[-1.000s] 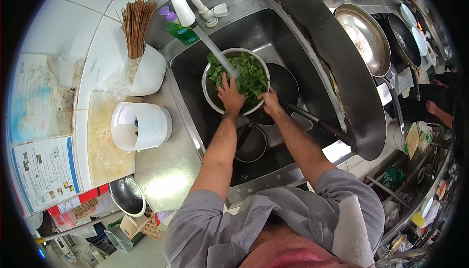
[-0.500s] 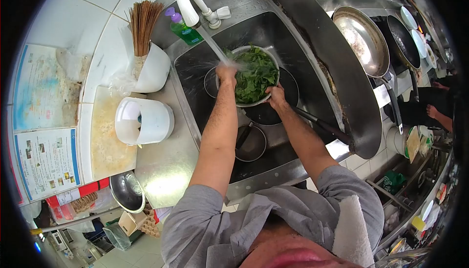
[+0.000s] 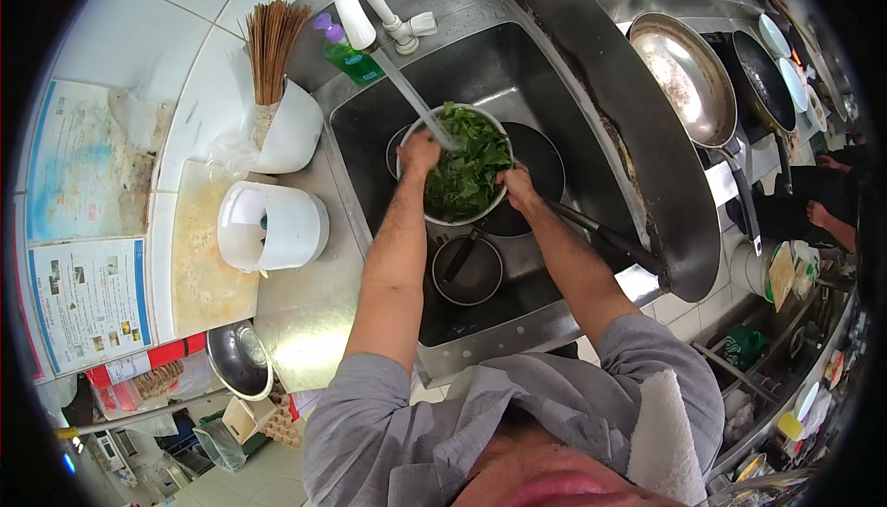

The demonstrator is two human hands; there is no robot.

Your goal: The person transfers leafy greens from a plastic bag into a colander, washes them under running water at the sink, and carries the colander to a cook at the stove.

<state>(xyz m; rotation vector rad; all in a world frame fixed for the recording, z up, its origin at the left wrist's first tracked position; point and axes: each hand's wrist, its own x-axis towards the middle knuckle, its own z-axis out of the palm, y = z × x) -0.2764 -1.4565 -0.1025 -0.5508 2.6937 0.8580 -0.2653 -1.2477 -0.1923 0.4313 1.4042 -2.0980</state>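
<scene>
A round metal bowl (image 3: 500, 126) full of wet leafy greens (image 3: 469, 167) is held in the sink (image 3: 365, 109) under running water. My left hand (image 3: 420, 153) is closed at the bowl's left rim, its fingertips hidden toward the leaves. On the right side, my right hand (image 3: 516, 182) grips the rim, thumb near the greens. From the white faucet (image 3: 355, 10) a stream of water (image 3: 411, 91) falls onto the leaves beside my left hand. Beneath and beside the bowl lie a dark frying pan (image 3: 540, 160) and a smaller pan (image 3: 476, 280).
Left of the sink stand a green soap bottle (image 3: 354, 61), a cut white container with a stick brush (image 3: 275, 54) and a white bucket (image 3: 277, 227). A curved metal guard (image 3: 637, 109) borders the right side; beyond it sit frying pans (image 3: 679, 82) and another person's arm (image 3: 836, 225).
The bowl of greens has shifted left and slightly toward me, both hands moving with it. The stream now lands inside the bowl, with less splashing around my left hand.
</scene>
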